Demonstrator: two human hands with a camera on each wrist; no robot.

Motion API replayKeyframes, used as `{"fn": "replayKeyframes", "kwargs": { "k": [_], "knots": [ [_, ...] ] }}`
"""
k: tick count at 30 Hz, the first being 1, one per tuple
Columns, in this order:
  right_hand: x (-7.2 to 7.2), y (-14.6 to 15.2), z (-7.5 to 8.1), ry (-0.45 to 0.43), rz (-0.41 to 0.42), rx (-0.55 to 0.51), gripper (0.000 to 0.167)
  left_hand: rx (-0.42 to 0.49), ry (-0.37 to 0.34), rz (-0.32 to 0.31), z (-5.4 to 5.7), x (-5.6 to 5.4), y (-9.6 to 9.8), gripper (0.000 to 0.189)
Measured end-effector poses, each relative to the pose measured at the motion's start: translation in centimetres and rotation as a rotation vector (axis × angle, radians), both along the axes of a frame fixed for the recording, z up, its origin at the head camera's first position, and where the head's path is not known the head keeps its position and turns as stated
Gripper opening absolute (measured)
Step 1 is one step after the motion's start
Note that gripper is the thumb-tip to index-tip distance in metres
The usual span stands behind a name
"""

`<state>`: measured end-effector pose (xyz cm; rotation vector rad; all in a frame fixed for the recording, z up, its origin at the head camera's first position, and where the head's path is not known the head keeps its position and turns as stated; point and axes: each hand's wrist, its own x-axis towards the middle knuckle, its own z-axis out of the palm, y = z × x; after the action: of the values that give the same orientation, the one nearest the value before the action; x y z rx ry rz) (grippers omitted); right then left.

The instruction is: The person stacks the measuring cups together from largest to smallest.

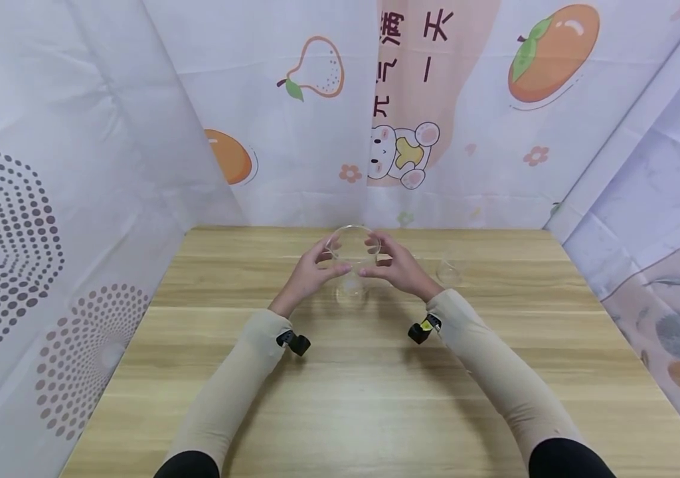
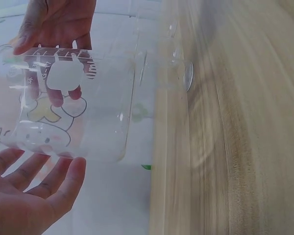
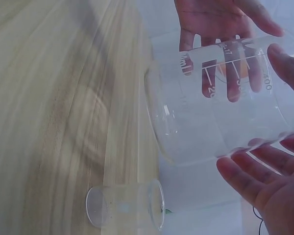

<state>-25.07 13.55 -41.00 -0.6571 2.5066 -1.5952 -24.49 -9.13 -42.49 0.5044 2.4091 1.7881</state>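
A large clear glass beaker [image 1: 353, 252] with white graduation marks is held up between both hands, its rim at the top. My left hand [image 1: 310, 273] grips its left side, the thumb at the front and the fingers around the wall. From the other side my right hand [image 1: 402, 269] holds it in the same way, the two thumbs close together. In the right wrist view the beaker's base [image 3: 159, 117] hangs apart from the wooden table [image 3: 54, 122]. A smaller clear glass beaker [image 1: 449, 272] stands on the table to the right of my right hand.
Light wood-grain table top [image 1: 352, 398] spreads around and in front of the hands. Behind it hangs a white curtain [image 1: 292, 153] printed with fruit and a bear. More patterned cloth [image 1: 95, 199] closes off the left side, and pale cloth [image 1: 657, 219] the right.
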Motion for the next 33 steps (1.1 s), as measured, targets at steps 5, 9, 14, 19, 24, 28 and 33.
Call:
{"fn": "replayKeyframes", "kwargs": {
  "k": [5, 9, 14, 19, 24, 28, 33],
  "knots": [
    [0.5, 0.3, 0.1, -0.010, -0.007, 0.005, 0.083, 0.016, -0.013, -0.024, 0.1, 0.3, 0.3, 0.076],
    [1.4, 0.3, 0.9, -0.015, -0.019, 0.007, 0.082, 0.022, -0.019, -0.037, 0.2, 0.6, 0.4, 0.076],
    [3.0, 0.1, 2.6, 0.005, -0.022, 0.019, 0.078, 0.025, -0.003, -0.047, 0.4, 1.0, 0.5, 0.076],
    [2.4, 0.4, 1.4, 0.012, -0.013, 0.005, 0.080, 0.036, 0.007, -0.046, 0.3, 1.4, 0.5, 0.077],
    [2.4, 0.7, 0.6, 0.031, 0.000, -0.003, 0.083, 0.038, 0.014, -0.045, 0.3, 2.2, 0.5, 0.077],
    [3.2, 1.0, 0.3, 0.048, -0.002, 0.007, 0.083, 0.024, 0.019, -0.058, 0.1, 2.8, 0.7, 0.076],
    [4.3, 1.3, -0.2, 0.053, -0.016, 0.018, 0.084, 0.013, 0.015, -0.086, -0.1, 3.7, 0.9, 0.078]
  ]
}}
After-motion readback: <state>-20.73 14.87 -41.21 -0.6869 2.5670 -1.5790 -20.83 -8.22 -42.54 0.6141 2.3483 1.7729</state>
